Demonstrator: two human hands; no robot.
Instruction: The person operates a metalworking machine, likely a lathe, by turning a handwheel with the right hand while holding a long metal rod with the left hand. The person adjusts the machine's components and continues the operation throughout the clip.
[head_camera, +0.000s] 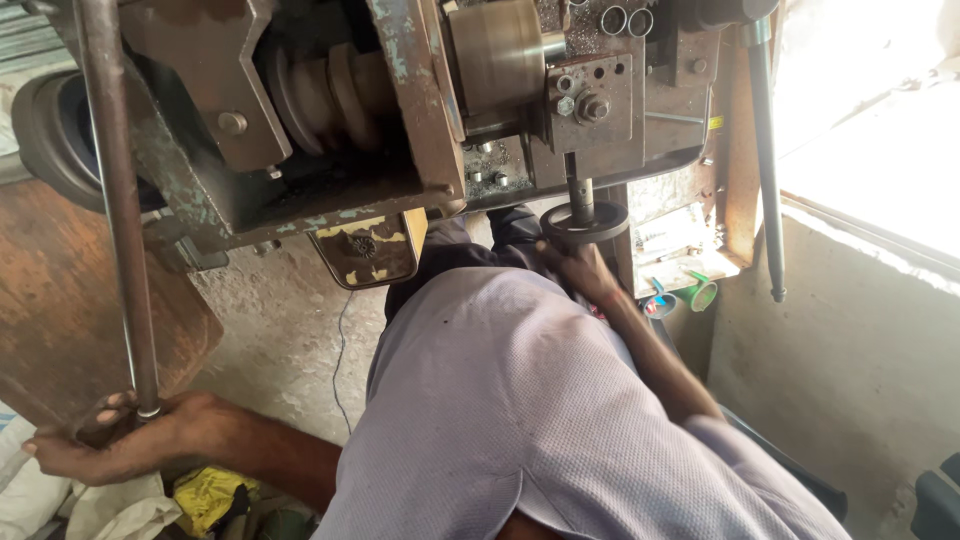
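Left hand is closed around the lower end of a long steel rod beside a rusty plate. Right hand grips the small black handwheel under the worn lathe. Bare concrete floor below, pale wall at right.

Two hands (left, right); one handwheel; two long rods.

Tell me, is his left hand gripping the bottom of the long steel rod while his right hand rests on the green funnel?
Not quite. The head view shows the right hand at the small black handwheel, not the green funnel. The left hand does grip the rod's bottom.
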